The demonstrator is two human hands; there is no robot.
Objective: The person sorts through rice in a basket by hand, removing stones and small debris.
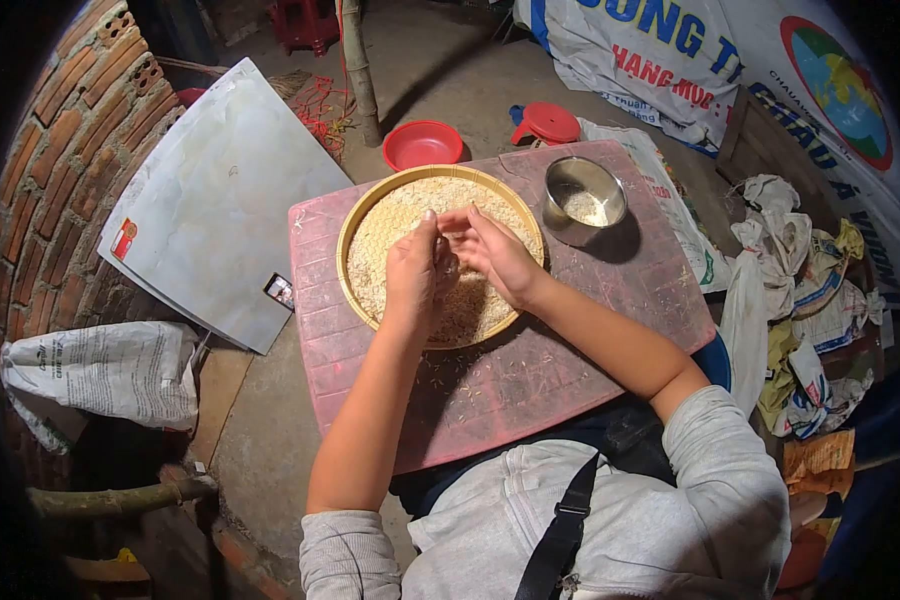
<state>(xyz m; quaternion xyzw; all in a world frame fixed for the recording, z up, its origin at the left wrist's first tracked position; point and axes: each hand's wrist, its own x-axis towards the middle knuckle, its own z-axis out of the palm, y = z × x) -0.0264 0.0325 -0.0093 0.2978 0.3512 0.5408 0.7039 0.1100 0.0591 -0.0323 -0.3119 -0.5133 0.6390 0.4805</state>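
A round woven bamboo tray (pixel 358 222) holding a layer of pale rice grains (pixel 400 215) lies on a worn pink tabletop (pixel 590 300). Both my hands are over the middle of the tray. My left hand (pixel 415 272) has its fingers bunched, pinching at the grains. My right hand (pixel 492 250) is just beside it, fingertips curled toward the left hand and touching it; what it pinches is too small to tell. A steel bowl (pixel 583 198) with some rice in it stands on the table to the right of the tray.
A red plastic bowl (pixel 422 143) and a red lid (pixel 547 122) lie on the ground beyond the table. A grey sheet (pixel 220 200) leans on the brick wall (pixel 60 150) at left. Printed sacks (pixel 670 50) and crumpled bags (pixel 800 290) crowd the right.
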